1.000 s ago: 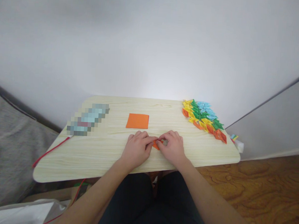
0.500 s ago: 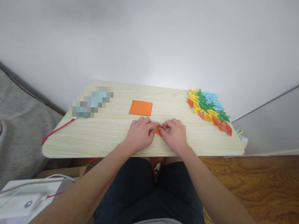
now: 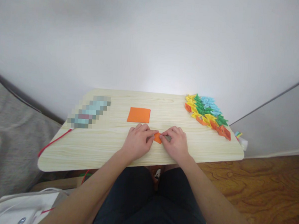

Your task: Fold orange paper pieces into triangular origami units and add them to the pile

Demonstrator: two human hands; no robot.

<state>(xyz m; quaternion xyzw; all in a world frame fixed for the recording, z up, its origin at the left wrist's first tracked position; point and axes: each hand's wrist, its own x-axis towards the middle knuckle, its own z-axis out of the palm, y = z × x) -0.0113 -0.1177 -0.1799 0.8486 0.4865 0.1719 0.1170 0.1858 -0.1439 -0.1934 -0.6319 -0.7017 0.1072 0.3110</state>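
Note:
Between my two hands, near the front of the table, is a small folded piece of orange paper (image 3: 157,138). My left hand (image 3: 138,140) grips its left side with thumb and forefinger. The fingers of my right hand (image 3: 175,142) pinch its right edge, partly covering it. Just beyond my left hand lies a flat stack of orange paper sheets (image 3: 138,115). Folded paper pieces (image 3: 207,111) in yellow, green, light blue and orange are gathered at the back right.
The pale wood-grain table (image 3: 87,154) stands against a white wall (image 3: 153,42). On its left lies a blurred-out object (image 3: 91,112) with a red cable (image 3: 54,142) running off the edge. A grey cloth surface (image 3: 15,131) is at far left.
The view has tilted slightly, so the table sits lower in the picture. My right fingers have shifted to the paper's right edge, and more of its orange face shows.

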